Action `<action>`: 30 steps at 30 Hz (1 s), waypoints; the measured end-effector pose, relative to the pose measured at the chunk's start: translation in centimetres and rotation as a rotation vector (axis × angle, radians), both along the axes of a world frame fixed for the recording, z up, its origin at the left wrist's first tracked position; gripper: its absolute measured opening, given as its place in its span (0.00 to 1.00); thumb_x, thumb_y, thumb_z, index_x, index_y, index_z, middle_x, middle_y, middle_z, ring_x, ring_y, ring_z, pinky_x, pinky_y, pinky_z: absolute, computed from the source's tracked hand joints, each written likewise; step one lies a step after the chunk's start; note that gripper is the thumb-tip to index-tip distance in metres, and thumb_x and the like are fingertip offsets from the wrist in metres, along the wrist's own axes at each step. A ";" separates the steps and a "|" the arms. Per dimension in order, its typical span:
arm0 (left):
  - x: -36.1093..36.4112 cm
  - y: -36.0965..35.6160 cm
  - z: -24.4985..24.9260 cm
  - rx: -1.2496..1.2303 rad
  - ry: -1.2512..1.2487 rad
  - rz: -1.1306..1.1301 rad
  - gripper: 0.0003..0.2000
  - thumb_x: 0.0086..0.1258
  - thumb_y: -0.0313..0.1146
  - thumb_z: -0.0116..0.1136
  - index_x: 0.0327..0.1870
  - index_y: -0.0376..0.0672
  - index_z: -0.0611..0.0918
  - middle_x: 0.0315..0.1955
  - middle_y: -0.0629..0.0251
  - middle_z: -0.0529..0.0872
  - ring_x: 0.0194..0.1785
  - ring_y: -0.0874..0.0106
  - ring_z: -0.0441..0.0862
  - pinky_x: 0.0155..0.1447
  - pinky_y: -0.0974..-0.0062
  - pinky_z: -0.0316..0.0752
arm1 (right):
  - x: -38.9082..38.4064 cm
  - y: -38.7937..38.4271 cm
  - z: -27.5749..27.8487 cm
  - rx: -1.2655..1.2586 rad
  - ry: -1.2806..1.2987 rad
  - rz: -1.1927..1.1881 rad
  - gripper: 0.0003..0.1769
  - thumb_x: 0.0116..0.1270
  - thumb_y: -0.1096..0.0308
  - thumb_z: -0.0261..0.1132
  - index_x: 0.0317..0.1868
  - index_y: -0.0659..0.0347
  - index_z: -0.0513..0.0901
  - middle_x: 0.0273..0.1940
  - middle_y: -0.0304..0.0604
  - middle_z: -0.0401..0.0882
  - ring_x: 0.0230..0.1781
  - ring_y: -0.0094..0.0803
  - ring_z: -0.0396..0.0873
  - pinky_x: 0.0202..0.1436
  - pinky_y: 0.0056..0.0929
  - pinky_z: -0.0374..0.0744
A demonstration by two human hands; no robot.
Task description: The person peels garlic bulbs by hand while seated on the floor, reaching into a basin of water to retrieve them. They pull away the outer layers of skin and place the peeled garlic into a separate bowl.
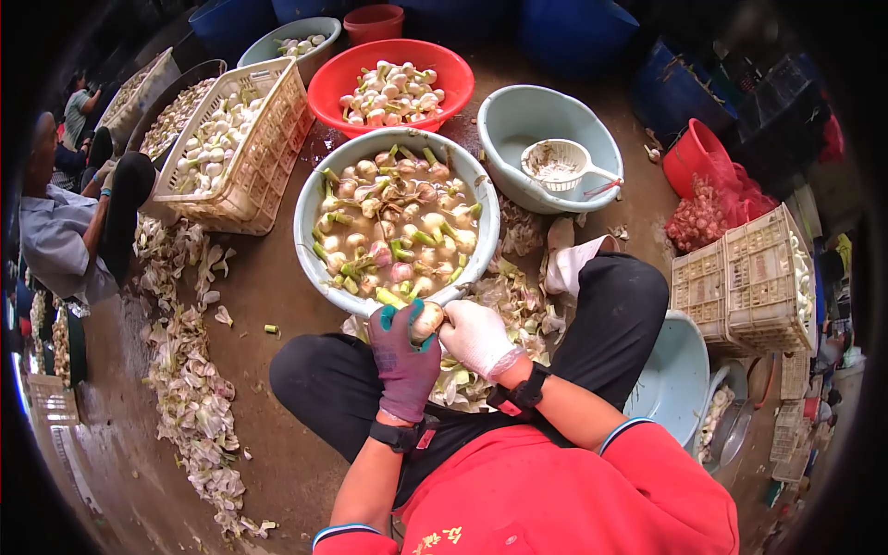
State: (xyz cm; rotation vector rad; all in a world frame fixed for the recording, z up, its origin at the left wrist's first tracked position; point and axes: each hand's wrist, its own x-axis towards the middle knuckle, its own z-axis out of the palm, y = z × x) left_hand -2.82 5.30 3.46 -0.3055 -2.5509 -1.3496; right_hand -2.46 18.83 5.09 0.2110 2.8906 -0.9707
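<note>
My left hand, in a purple glove with teal fingertips, is closed around a pale garlic bulb above my lap. A green stem points up beside it, at the near rim of the basin. My right hand, in a white glove, has its fingers closed against the bulb's right side; whether they also hold something small is hidden. Just beyond both hands stands a pale blue basin of murky water, full of garlic bulbs with green stems.
Behind it are a red basin of trimmed garlic and a basin holding a white strainer. Garlic crates stand at both sides. Peel litters the floor. Another person sits at left.
</note>
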 end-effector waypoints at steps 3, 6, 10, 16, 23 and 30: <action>0.0 -0.7 0.0 0.013 0.031 -0.042 0.27 0.48 0.20 0.67 0.54 0.43 0.77 0.48 0.57 0.72 0.53 0.59 0.74 0.58 0.65 0.72 | -0.3 0.3 0.1 -0.169 -0.056 -0.064 0.12 0.58 0.63 0.59 0.34 0.61 0.84 0.32 0.57 0.82 0.37 0.52 0.82 0.43 0.46 0.79; -0.6 -1.7 0.0 0.575 -0.382 -0.109 0.25 0.53 0.21 0.64 0.57 0.39 0.76 0.51 0.56 0.73 0.49 0.63 0.78 0.51 0.69 0.79 | -1.4 1.8 -1.4 -0.510 -0.227 -0.234 0.15 0.57 0.59 0.60 0.36 0.62 0.84 0.34 0.56 0.84 0.37 0.51 0.83 0.45 0.40 0.78; -0.6 -3.9 0.2 1.313 -0.847 -0.272 0.25 0.62 0.18 0.56 0.63 0.34 0.70 0.53 0.54 0.78 0.45 0.67 0.82 0.49 0.70 0.82 | -2.0 6.9 -4.8 0.158 -0.315 0.004 0.19 0.58 0.53 0.63 0.36 0.62 0.85 0.36 0.57 0.84 0.39 0.51 0.83 0.48 0.43 0.79; -0.8 -3.6 -0.5 1.482 -1.024 -0.359 0.25 0.68 0.24 0.51 0.67 0.35 0.67 0.52 0.58 0.78 0.51 0.67 0.81 0.53 0.67 0.81 | -1.0 4.7 1.4 -0.111 0.115 0.349 0.15 0.60 0.63 0.62 0.45 0.61 0.84 0.39 0.49 0.82 0.46 0.47 0.79 0.53 0.42 0.76; -0.3 -3.4 -1.5 1.256 -1.165 -0.414 0.21 0.74 0.37 0.56 0.65 0.45 0.69 0.55 0.66 0.77 0.56 0.70 0.79 0.56 0.64 0.79 | 0.8 1.8 0.8 0.112 0.232 0.428 0.08 0.60 0.65 0.60 0.31 0.57 0.83 0.27 0.47 0.81 0.31 0.47 0.81 0.38 0.44 0.79; 0.0 -3.0 -0.4 1.112 -1.165 -0.481 0.27 0.67 0.38 0.63 0.65 0.42 0.69 0.55 0.64 0.77 0.55 0.71 0.78 0.55 0.67 0.79 | 1.2 2.3 0.0 -0.091 0.055 0.234 0.08 0.58 0.67 0.60 0.33 0.61 0.82 0.30 0.51 0.81 0.34 0.48 0.81 0.40 0.41 0.78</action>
